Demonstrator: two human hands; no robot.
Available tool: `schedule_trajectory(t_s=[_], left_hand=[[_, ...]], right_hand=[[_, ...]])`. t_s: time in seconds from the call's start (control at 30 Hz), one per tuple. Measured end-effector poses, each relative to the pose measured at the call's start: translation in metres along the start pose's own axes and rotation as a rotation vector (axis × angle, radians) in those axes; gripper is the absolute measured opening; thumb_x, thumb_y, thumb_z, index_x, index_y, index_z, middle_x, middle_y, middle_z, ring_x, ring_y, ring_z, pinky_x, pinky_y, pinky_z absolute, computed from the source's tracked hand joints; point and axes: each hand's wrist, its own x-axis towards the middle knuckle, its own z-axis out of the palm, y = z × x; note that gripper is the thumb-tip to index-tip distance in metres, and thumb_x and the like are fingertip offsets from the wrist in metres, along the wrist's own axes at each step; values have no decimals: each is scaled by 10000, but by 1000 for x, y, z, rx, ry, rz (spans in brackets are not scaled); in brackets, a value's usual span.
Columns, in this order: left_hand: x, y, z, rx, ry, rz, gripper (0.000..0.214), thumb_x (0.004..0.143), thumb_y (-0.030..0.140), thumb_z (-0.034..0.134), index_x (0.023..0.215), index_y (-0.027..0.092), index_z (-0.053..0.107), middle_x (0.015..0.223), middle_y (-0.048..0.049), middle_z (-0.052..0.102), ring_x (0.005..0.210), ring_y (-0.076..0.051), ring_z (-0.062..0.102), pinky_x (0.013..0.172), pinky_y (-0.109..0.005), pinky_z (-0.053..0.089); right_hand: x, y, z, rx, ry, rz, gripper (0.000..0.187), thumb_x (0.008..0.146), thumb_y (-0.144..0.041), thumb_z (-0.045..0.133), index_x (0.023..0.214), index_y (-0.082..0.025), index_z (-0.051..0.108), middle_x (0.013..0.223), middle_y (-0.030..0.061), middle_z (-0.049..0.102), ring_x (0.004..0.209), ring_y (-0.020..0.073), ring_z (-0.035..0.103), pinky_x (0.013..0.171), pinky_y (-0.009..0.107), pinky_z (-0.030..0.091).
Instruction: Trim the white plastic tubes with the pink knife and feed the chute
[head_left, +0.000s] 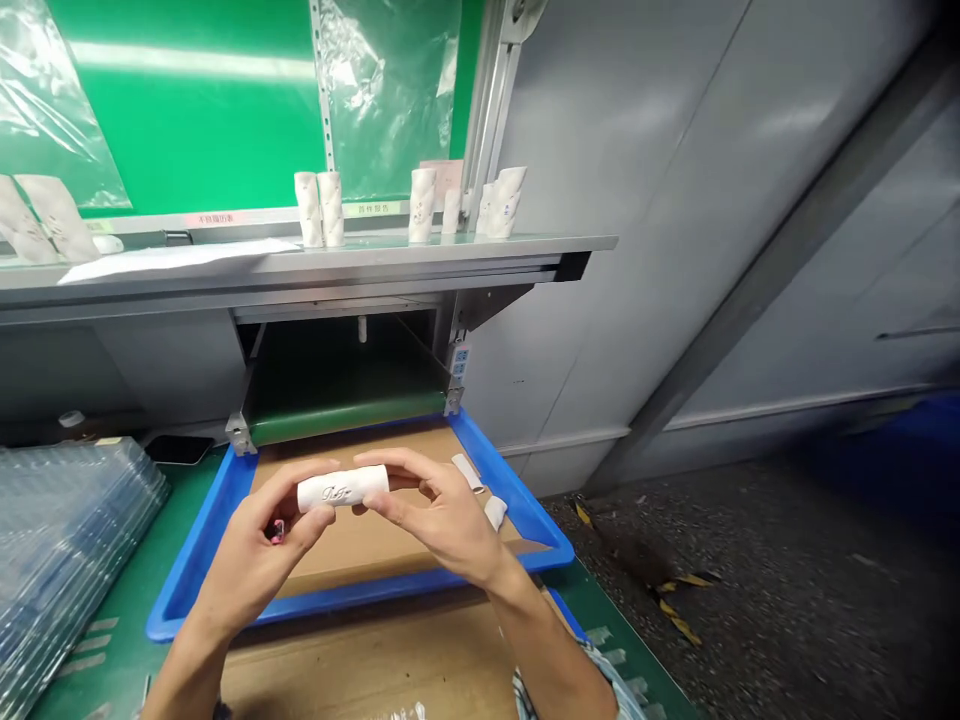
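A white cylindrical tube [343, 487] with dark script lettering lies level between my two hands, above the cardboard lining of a blue tray. My left hand [262, 540] pinches its left end between thumb and fingers. A small pink and dark object [277, 531] shows at the left palm; I cannot make out what it is. On the right end, the thumb and fingers of my right hand [439, 510] are closed. Two more white pieces, a tube [468, 473] and a shorter one [495, 512], lie at the tray's right side.
The blue tray [517, 490] sits below a green conveyor belt [345, 415] carrying a small white piece [362, 329]. Clear plastic trays [67, 560] are stacked at left, near a dark phone [180, 449]. Several white patterned tubes [422, 205] stand on the shelf [390, 258] above.
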Motion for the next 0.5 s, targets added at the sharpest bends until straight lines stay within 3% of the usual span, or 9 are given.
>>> schedule_trajectory(t_s=[0.27,0.5], left_hand=[[1,-3,-4,98,-3,96,337,986,506,757,1261,318,811,1065,-39,814,699,-147,659,572,-217,504],[0,-5,-7,92,5,122,359,981,517,773,1265,301,816,1184,-76,833,893,-220,761,662,-241,585]], right_hand=[[-2,1,-2,-47,-10,-27,383,951,-478,859,1263,-261,806,1177,41,864,1063,227,845,1046,388,676],[-6,1,-1,58,-70,15,405,1023,-406,783,1389,-242,728,1147,57,857,991,221,863,986,385,694]])
